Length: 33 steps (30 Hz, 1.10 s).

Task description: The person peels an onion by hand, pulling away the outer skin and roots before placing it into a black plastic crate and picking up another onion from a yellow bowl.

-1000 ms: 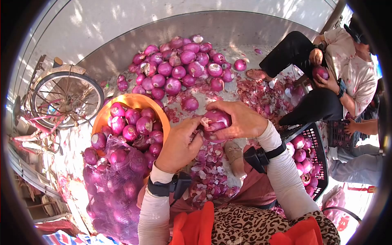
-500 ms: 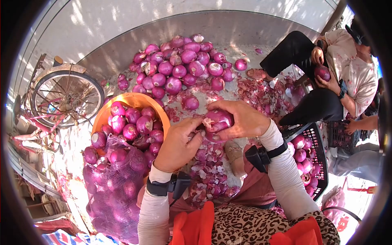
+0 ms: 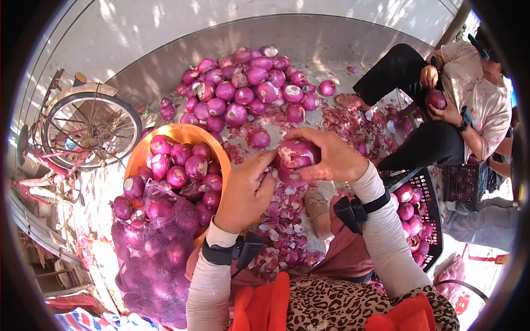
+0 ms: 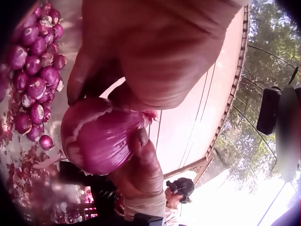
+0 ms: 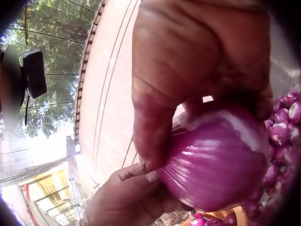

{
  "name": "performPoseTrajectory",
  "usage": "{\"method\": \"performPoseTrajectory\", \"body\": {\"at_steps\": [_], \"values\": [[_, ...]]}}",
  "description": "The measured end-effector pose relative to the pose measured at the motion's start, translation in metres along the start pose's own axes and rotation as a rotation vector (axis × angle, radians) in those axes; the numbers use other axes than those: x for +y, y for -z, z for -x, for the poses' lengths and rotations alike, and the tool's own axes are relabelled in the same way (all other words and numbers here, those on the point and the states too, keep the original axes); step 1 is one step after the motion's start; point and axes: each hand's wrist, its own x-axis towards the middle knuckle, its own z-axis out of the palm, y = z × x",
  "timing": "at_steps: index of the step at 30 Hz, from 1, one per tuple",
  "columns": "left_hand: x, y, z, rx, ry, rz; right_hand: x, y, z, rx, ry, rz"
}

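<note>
A large red onion [image 3: 298,154] is gripped by the right hand [image 3: 332,157], thumb below and fingers over the top. The left hand [image 3: 247,190] is at the onion's left side, its thumb and fingertips at the dry root or neck end. In the left wrist view, the onion [image 4: 101,136] shows glossy purple skin with a paler torn patch, below the left hand [image 4: 150,52]. The right wrist view shows the right hand [image 5: 202,56] curled over the onion [image 5: 216,162], with the left hand [image 5: 124,197] touching its narrow end.
An orange tub [image 3: 225,160] of onions and a filled mesh bag [image 3: 154,270] are at the left. Beyond the hands lies an onion pile [image 3: 243,88], with loose skins [image 3: 284,237] below. A black crate [image 3: 436,220] and a seated person [image 3: 475,94] are at the right.
The onion has turned slightly in the hands and moved a little to the right. The left hand has shifted slightly right. The seated person still holds an onion.
</note>
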Motion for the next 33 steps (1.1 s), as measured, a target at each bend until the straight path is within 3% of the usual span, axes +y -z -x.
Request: {"method": "performPoseTrajectory", "body": {"at_steps": [2,11,20,33], "values": [[-0.002,-0.001,0.002,0.013,0.006,0.07,0.002,0.0,0.0,0.01,0.014,-0.026],[-0.002,-0.006,0.004,0.065,-0.085,-0.178,0.004,-0.001,-0.001,0.006,0.039,0.068],[-0.004,-0.016,0.009,0.084,-0.069,-0.326,0.003,-0.004,-0.002,-0.019,0.042,0.12],[-0.003,-0.021,0.005,0.223,0.02,-0.304,-0.008,-0.008,-0.004,0.007,-0.012,0.137]]}}
